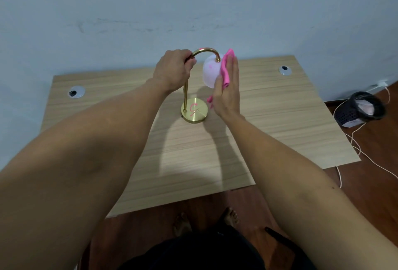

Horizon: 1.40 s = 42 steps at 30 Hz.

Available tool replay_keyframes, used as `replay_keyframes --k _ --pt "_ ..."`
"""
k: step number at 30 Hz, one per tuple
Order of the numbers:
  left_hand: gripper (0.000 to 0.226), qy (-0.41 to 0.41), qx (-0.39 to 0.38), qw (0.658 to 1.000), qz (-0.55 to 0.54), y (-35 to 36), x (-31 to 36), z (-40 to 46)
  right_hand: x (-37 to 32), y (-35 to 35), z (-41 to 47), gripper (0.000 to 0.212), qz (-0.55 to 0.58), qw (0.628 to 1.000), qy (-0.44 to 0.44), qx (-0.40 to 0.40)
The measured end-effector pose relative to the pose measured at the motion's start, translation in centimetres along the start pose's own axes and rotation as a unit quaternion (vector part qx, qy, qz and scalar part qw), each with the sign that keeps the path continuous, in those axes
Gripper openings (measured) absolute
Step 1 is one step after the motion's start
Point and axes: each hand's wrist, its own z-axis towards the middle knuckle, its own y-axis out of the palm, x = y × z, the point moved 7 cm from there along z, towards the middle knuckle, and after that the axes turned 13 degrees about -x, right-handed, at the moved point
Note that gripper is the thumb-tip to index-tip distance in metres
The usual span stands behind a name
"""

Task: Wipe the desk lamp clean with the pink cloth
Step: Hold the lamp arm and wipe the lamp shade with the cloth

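My left hand (174, 69) is wrapped tight around the brass stem of the lamp (195, 110), right where the tube starts its curve. My right hand (228, 88) is flat and open, fingers straight, pressing the pink cloth (226, 69) against the right side of the shade (210, 73). The cloth is soft and bunched, poking out above my fingertips, with a bit showing below my palm too.

The lamp is shiny gold metal: 1 thin upright tube bent into a hook, 1 round flat base with a pink scribble on it. The shade is a smooth white cup shape hanging from the hook.

It all sits on a light wood-grain desk (280, 119), around the middle toward the back edge, which is against a pale blue wall (193, 0). The desk has 2 round cable holes, 1 at each back corner (76, 92) (285, 70). Lots of bare desktop on every side of the base.

Off the right edge, on the dark wood floor, there's 1 black mesh bin (361, 108) and a white cord (355, 140). My 2 bare feet (231, 216) show past the near edge.
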Motion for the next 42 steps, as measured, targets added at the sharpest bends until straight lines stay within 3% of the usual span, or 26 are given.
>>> replay_keyframes --k 3,6,9,11,18,26,30,33,35,36,39,42 --pt "0.025 0.002 0.001 1.000 0.002 0.0 0.0 0.1 1.3 -1.0 1.7 0.054 0.055 0.989 0.134 0.004" --pt "0.025 -0.002 0.000 1.000 0.002 0.0 -0.1 0.1 4.8 -0.2 2.6 0.084 0.142 0.971 0.191 -0.016" --pt "0.024 0.000 0.005 1.000 -0.002 0.0 -0.2 0.0 1.1 0.8 1.0 0.067 -0.004 0.996 0.088 -0.032" --pt "0.024 0.000 0.005 1.000 -0.003 0.0 -0.2 0.0 -0.9 1.1 -0.5 0.070 -0.084 0.996 0.016 -0.025" --pt "0.025 0.001 0.002 1.000 0.002 0.1 -0.1 0.0 0.9 2.9 -3.1 0.079 -0.267 0.955 -0.067 -0.112" --pt "0.024 -0.003 -0.001 1.000 0.001 0.1 -0.2 0.0 3.3 2.5 -4.8 0.072 -0.316 0.923 -0.152 -0.158" --pt "0.024 -0.009 -0.002 1.000 -0.001 0.1 -0.2 0.0 5.0 1.4 -6.9 0.068 -0.242 0.945 -0.086 -0.204" --pt "0.025 -0.012 -0.001 1.000 -0.003 0.0 -0.2 -0.1 6.4 -0.7 -7.9 0.046 -0.068 0.975 0.150 -0.150" --pt "0.027 -0.013 0.000 1.000 -0.002 0.1 -0.2 -0.1 8.9 -1.6 -7.6 0.035 0.104 0.936 0.329 -0.065" --pt "0.027 -0.014 0.000 1.000 -0.001 0.1 -0.2 -0.1 9.9 -1.8 -7.4 0.034 0.183 0.908 0.378 -0.018" --pt "0.026 -0.014 0.002 1.000 -0.001 0.1 -0.3 -0.1 8.6 -3.1 -5.6 0.034 0.289 0.868 0.399 0.068" --pt "0.027 -0.011 0.004 1.000 0.000 0.1 -0.2 -0.1 4.7 -4.3 -2.5 0.036 0.345 0.883 0.310 0.071"
